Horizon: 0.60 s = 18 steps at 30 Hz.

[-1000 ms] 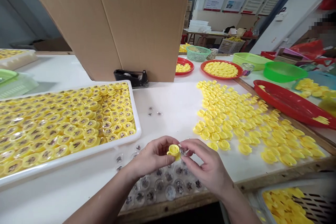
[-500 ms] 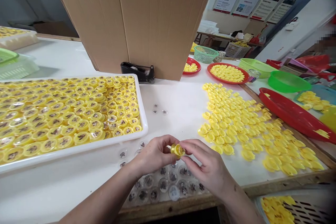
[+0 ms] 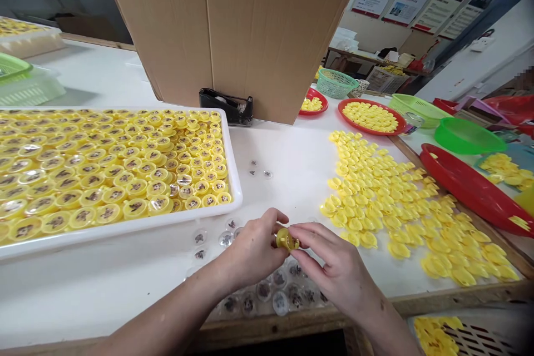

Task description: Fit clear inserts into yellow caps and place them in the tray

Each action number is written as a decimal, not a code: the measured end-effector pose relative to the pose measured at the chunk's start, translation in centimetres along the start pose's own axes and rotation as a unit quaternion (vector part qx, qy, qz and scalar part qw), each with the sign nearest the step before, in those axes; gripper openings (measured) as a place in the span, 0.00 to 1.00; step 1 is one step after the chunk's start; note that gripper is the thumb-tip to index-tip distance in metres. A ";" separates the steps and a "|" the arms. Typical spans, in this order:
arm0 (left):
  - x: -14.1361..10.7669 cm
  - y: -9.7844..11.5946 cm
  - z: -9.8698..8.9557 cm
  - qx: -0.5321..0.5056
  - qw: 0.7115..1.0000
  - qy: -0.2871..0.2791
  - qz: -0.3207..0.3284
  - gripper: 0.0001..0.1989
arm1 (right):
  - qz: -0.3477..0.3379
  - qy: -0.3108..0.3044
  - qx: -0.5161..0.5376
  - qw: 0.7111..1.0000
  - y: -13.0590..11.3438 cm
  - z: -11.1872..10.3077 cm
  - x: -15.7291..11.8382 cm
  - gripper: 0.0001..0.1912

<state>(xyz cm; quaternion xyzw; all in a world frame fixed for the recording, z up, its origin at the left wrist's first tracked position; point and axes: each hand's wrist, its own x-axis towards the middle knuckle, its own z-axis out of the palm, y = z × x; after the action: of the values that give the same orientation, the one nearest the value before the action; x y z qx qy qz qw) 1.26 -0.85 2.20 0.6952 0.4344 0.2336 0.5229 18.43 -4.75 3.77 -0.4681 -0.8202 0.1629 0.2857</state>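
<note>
My left hand (image 3: 254, 247) and my right hand (image 3: 334, 264) meet above the white table, pinching a small yellow plastic cap (image 3: 287, 240) between their fingertips. Below them lie several clear round capsules with dark printed pictures (image 3: 262, 289), partly hidden by my wrists. A loose heap of yellow caps (image 3: 396, 206) spreads to the right of my right hand. On the left, a white tray (image 3: 235, 189) holds rows of yellow caps fitted with clear domes (image 3: 104, 178). A few more capsules (image 3: 258, 169) sit on the table above my hands.
A tall cardboard panel (image 3: 233, 28) stands at the back, with a black tape dispenser (image 3: 225, 107) at its foot. Beyond the heap are a red plate of yellow caps (image 3: 371, 132), a large red tray (image 3: 471, 189), a green bowl (image 3: 469, 136) and a slotted crate (image 3: 479, 339).
The yellow cap has turned in my fingers, from open side up to lying on its side. The whole scene has shifted slightly right and up as my head moved.
</note>
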 end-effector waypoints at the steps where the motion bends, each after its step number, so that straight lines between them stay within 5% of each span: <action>1: 0.0 -0.1 0.1 0.006 1.000 0.000 0.002 0.18 | 0.001 -0.002 -0.001 1.000 -0.1 0.0 0.0 0.15; 8: -0.2 -1.0 0.6 0.082 0.996 0.019 0.020 0.21 | -0.005 -0.009 -0.060 0.998 -0.6 0.7 -0.5 0.16; 15: -0.1 -0.7 0.6 -0.169 0.984 -0.049 0.009 0.20 | 0.006 0.030 -0.041 0.999 -0.7 0.8 -0.9 0.19; 18: -0.1 -1.3 0.8 -0.183 0.982 -0.048 -0.024 0.17 | 0.053 0.030 0.016 0.998 -1.6 1.0 -1.1 0.19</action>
<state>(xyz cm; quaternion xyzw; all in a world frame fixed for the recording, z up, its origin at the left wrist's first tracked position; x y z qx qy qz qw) 1.35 -1.21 0.73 0.5879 0.3754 0.2631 0.6665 17.22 -6.49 3.48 -0.5111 -0.7825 0.1772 0.3084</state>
